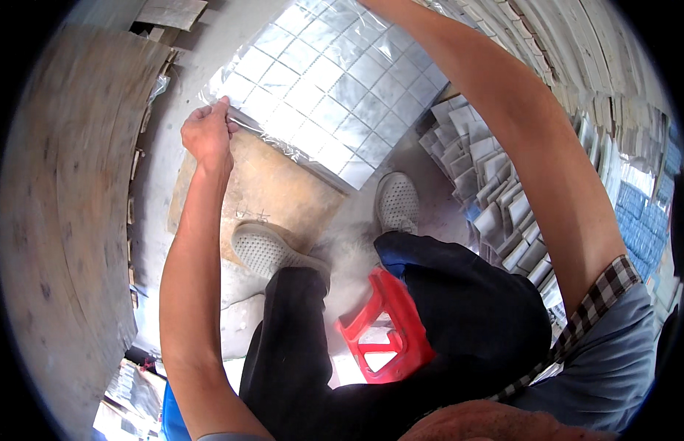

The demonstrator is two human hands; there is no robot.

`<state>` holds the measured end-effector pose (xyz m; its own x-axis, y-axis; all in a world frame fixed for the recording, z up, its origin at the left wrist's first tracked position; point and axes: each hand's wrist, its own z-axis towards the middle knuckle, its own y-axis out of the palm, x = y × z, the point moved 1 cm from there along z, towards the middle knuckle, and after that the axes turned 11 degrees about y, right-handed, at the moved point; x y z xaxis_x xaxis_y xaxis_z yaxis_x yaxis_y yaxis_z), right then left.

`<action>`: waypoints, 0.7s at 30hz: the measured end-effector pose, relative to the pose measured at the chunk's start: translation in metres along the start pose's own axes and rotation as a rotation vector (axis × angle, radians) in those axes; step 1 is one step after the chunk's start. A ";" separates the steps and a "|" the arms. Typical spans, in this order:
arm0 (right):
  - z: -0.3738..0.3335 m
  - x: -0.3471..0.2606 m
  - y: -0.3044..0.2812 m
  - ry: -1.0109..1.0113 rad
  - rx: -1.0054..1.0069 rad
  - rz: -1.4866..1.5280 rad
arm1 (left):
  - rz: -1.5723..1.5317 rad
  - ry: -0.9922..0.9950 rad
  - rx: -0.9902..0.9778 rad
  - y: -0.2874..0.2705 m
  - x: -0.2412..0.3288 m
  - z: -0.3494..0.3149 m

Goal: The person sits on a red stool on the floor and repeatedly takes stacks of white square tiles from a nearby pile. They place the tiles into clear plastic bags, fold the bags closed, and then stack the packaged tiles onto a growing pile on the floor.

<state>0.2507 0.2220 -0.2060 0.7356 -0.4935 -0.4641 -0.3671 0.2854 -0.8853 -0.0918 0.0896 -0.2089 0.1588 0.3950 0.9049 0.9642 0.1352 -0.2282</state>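
Observation:
A sheet of white-grey marbled mosaic tile (320, 88), made up of small squares, lies at a slant ahead of me. Clear plastic film (283, 147) glints over it and crumples along its near edge. At the sheet's left corner my left hand (208, 132) is closed on the edge, thumb uppermost and fingers curled in. My right forearm (504, 88) crosses above the far right side of the sheet and runs out at the top of the picture, so the right hand is out of sight. A tan board (290, 187) lies on the floor below the sheet.
Stacked tile sheets (496, 184) fill the right side, blue-wrapped ones (643, 220) beyond them. A wooden surface (62, 198) stands along the left. A red plastic stool (390, 331) is under me, with my shoes (265, 248) on or beside the board.

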 end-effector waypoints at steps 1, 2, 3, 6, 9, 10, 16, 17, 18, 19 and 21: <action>-0.004 -0.001 0.001 0.000 0.079 -0.029 | 0.001 0.012 -0.004 0.000 0.002 0.000; 0.004 0.004 0.000 -0.022 0.134 -0.050 | -0.003 0.029 -0.016 0.002 0.005 0.001; 0.013 0.013 0.007 -0.037 0.173 -0.074 | -0.009 0.032 -0.037 0.004 0.004 0.003; -0.006 -0.001 0.004 -0.024 -0.018 -0.076 | 0.026 0.034 -0.051 -0.010 -0.013 0.009; -0.008 -0.020 -0.023 -0.024 -0.074 -0.157 | 0.323 0.089 0.008 -0.010 -0.004 0.013; -0.007 -0.018 -0.027 -0.031 -0.054 -0.203 | 0.518 0.232 0.092 -0.005 0.008 0.007; -0.063 -0.022 -0.064 -0.632 0.172 -0.231 | 0.886 1.185 -0.159 0.006 0.042 -0.039; -0.073 -0.018 -0.071 -0.802 0.236 -0.223 | 0.828 1.253 -0.302 0.015 0.046 -0.054; -0.085 -0.010 -0.070 -0.855 0.105 -0.208 | 0.766 1.311 -0.443 0.024 0.043 -0.070; -0.101 0.001 -0.067 -0.905 -0.025 -0.195 | 0.746 1.364 -0.599 0.031 0.037 -0.084; -0.137 0.022 -0.077 -0.888 -0.347 -0.265 | 0.689 1.445 -0.830 0.045 0.022 -0.108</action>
<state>0.2168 0.0770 -0.1520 0.9258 0.3296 -0.1852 -0.1711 -0.0716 -0.9827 -0.0219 0.0062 -0.1607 0.1374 -0.9043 0.4041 0.4231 -0.3153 -0.8494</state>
